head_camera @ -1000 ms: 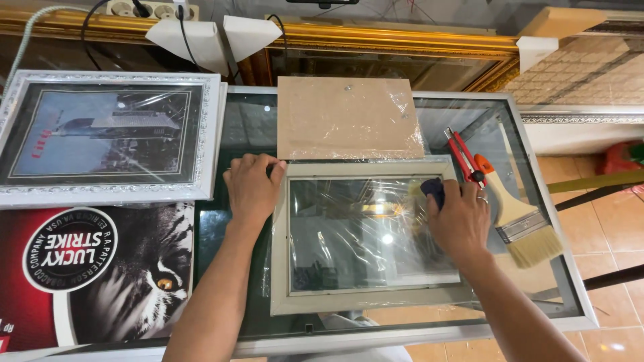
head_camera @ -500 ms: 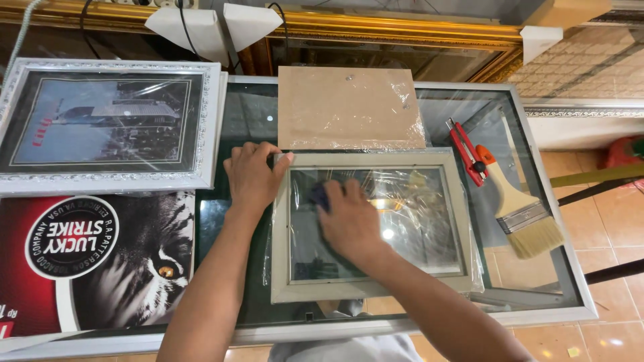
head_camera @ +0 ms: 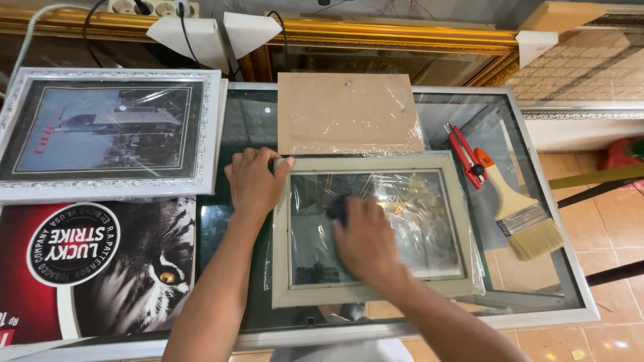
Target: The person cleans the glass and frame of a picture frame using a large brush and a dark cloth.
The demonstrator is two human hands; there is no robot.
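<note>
At the centre of the head view, a pale grey picture frame (head_camera: pixel 365 231) is lying flat on the glass-topped table (head_camera: pixel 550 295), its glass pane facing up. The left hand (head_camera: pixel 253 182) is resting open-palmed on the frame's upper left corner, fingers spread, pinning it rather than grasping. The right hand (head_camera: pixel 365 245) is pressing a dark cloth (head_camera: pixel 337 206) onto the pane, its grip curled over the cloth. Just above the frame, a brown backing board (head_camera: pixel 349 112) is lying flat. Toward the right of the picture, a red cutter (head_camera: pixel 464 154) and a paintbrush (head_camera: pixel 520 211) are lying side by side. At upper left, a white framed picture (head_camera: pixel 107 133) is sitting above a tiger poster (head_camera: pixel 134 275)
</note>
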